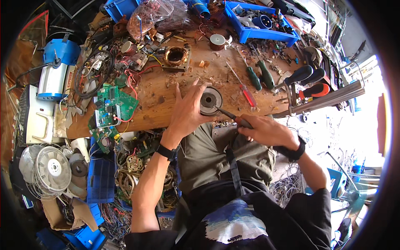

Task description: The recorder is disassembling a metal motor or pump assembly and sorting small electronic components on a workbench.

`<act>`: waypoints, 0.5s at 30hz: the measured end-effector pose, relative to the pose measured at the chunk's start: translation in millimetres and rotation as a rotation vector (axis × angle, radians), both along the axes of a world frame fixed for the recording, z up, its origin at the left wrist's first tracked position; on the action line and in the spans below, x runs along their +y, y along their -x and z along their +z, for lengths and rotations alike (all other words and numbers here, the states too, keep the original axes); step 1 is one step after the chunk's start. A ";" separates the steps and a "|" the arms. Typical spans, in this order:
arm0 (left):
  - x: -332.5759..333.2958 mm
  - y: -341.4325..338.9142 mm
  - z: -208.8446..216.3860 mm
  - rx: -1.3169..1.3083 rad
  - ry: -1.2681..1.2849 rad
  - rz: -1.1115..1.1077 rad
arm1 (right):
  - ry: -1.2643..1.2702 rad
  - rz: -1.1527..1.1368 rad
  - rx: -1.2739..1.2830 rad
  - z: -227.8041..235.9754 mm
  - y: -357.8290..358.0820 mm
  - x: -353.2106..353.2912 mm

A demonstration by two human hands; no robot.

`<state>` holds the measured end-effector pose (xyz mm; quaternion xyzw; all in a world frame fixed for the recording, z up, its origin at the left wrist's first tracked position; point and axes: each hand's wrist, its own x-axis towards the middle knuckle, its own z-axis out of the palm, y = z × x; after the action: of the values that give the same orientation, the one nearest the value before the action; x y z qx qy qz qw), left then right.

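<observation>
My left hand (189, 108) is closed around the left side of a round grey metal disc (218, 95) with a raised hub and a dark hole in its middle. It holds the disc at the near edge of the wooden bench, above my lap. Coming in from the right, my right hand (266, 130) grips a screwdriver (243, 121) with a reddish, dark handle. The dark shaft points up and left, and its tip meets the disc's lower right rim. My fingers cover part of the handle. Beyond the disc stands a motor stator (176, 58) with copper windings.
Green-handled screwdrivers (253, 78) and a red-handled screwdriver (249, 96) lie to the right, near a tool rack (293, 96). A blue tray (250, 34) of parts sits at the back. Circuit boards (111, 104) lie left; a fan (53, 167) and blue crate (100, 177) stand below.
</observation>
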<state>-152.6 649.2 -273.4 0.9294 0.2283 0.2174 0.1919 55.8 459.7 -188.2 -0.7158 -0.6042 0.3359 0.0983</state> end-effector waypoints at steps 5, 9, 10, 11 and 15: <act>-0.3 0.6 -0.8 -0.026 -0.031 0.001 | 0.281 0.149 -0.223 61.0 4.2 36.6; 0.4 1.7 -2.4 -0.054 -0.048 0.000 | 0.527 0.295 -0.303 78.7 -2.7 64.7; 0.3 3.3 -5.4 -0.057 -0.050 0.010 | 0.533 0.296 -0.302 76.6 -4.0 75.1; -0.2 2.8 -3.7 -0.064 -0.048 0.003 | 0.621 0.291 -0.275 77.3 -6.3 83.0; 1.0 1.9 -1.3 -0.060 0.021 -0.022 | 0.773 0.219 -0.169 85.8 -6.4 103.8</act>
<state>-154.5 650.2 -274.7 0.9228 0.2145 0.2407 0.2108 62.1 563.5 -102.5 -0.6566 -0.5118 0.4869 -0.2642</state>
